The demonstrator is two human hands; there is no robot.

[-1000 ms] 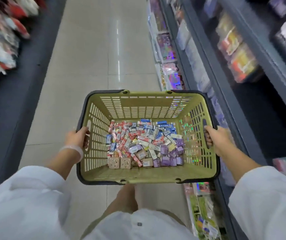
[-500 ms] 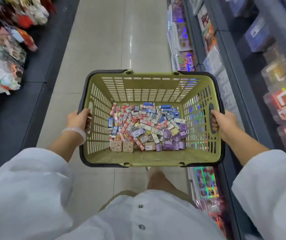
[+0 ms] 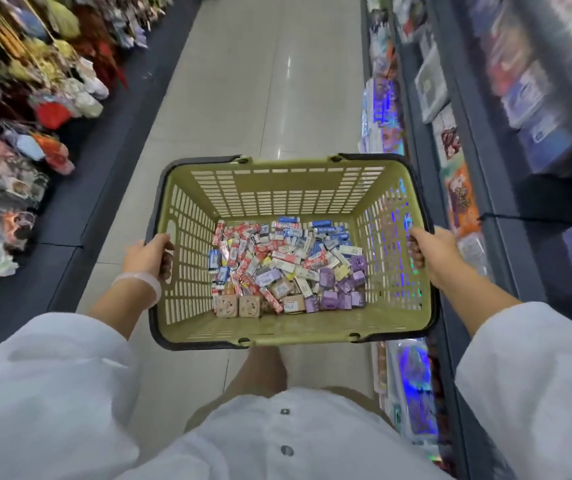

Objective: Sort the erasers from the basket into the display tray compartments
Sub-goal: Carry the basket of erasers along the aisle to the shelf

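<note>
Hands, left and right, grip basket sides, arms outstretched.

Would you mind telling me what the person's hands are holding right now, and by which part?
Both hold the basket of erasers: the left hand grips its left side rim, the right hand its right side rim.

the olive slatted basket, gripped at its side rims by the left hand and right hand, carries a loose heap of small wrapped erasers on its bottom between the hands.
</note>
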